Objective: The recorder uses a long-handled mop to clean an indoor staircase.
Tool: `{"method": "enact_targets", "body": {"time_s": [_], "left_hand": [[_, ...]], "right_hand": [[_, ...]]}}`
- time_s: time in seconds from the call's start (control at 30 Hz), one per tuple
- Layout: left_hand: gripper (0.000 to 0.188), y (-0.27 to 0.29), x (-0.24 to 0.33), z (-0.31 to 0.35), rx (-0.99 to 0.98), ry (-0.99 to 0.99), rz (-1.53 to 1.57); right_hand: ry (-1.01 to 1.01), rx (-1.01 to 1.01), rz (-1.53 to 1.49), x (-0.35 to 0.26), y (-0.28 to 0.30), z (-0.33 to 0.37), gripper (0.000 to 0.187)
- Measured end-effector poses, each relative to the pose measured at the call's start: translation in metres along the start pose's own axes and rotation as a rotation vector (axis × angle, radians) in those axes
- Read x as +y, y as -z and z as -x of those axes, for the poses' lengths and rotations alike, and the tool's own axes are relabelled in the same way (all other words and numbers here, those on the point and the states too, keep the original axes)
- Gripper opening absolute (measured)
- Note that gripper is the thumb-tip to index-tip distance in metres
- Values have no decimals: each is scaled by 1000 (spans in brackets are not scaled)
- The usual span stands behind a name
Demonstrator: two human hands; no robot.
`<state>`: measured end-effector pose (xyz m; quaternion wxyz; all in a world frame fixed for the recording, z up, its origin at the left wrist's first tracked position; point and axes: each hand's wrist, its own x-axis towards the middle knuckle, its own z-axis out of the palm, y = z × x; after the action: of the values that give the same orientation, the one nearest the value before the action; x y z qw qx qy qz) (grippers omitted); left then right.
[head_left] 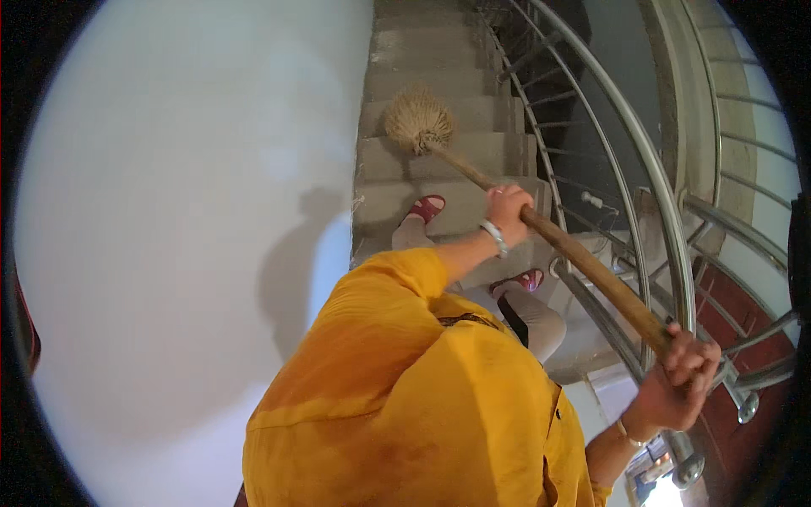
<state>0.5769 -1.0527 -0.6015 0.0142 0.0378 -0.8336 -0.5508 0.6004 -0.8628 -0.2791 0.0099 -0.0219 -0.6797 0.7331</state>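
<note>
A string mop with beige strands (419, 118) and a long wooden handle (601, 275) slants across the view from the stairs to the lower right. Its head rests on a concrete step (486, 118), strands fanned out. My left hand (508, 213), a bracelet at its wrist, is closed round the handle partway along. At the handle's end, close to the metal railing, my right hand (686, 372) is wrapped round the wood, with a thin bangle at that wrist.
Concrete stairs (431, 51) rise ahead, bounded by a pale wall (194, 211) on the left. A curved metal railing (629, 110) runs along the right. My feet, in red sandals (428, 208), stand on different steps. A red surface (718, 304) shows at lower right.
</note>
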Motion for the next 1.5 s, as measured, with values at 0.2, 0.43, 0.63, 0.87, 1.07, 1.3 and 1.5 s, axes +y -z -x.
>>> {"method": "enact_targets", "body": {"time_s": [0.2, 0.43, 0.63, 0.87, 1.07, 1.3, 1.5], "left_hand": [[24, 87, -49, 14, -186, -208, -27], [25, 30, -191, 79, -100, 304, 205], [11, -35, -78, 23, -321, -18, 157], [17, -17, -16, 8, -305, -315, 234], [30, 35, -97, 58, -265, 258, 446], [33, -17, -76, 14, -733, -14, -165], [30, -80, -17, -6, -599, -182, 390]], "right_hand": [[65, -679, 91, 42, -116, -37, 18], [12, -893, 263, 108, -138, -11, 14], [64, -889, 478, 82, -123, -13, 14], [158, -752, 410, 17, -115, -18, 9], [61, -775, 321, 80, -97, -15, 12], [-10, -561, 393, 93, -70, -15, 10], [27, -699, 648, 62, -76, -5, 10]]}}
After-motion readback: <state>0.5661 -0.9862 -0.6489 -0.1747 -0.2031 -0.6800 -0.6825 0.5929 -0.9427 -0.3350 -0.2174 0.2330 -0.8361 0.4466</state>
